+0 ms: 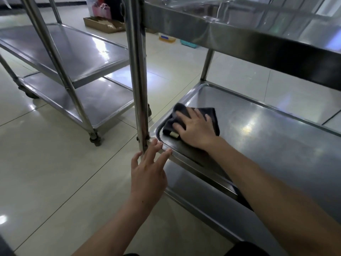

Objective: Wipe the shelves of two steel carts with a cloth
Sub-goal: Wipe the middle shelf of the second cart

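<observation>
A dark grey cloth point(212, 113) lies in the near left corner of the middle shelf point(267, 137) of the near steel cart. My right hand point(195, 129) presses flat on the cloth with straight, spread fingers. Straight fingers of my left hand point(147, 170) touch the shelf's front rim beside the cart's upright post point(137, 74). The cart's top shelf point(239, 32) hangs over the work area. A second steel cart point(70, 52) stands to the left with two shelves in view.
Pale glossy floor tiles point(55, 172) surround both carts. The second cart's castor point(95, 140) stands close to the near cart's post. A cardboard tray point(103, 24), a pink bag point(102, 10) and small boxes point(167, 37) sit on the floor at the back.
</observation>
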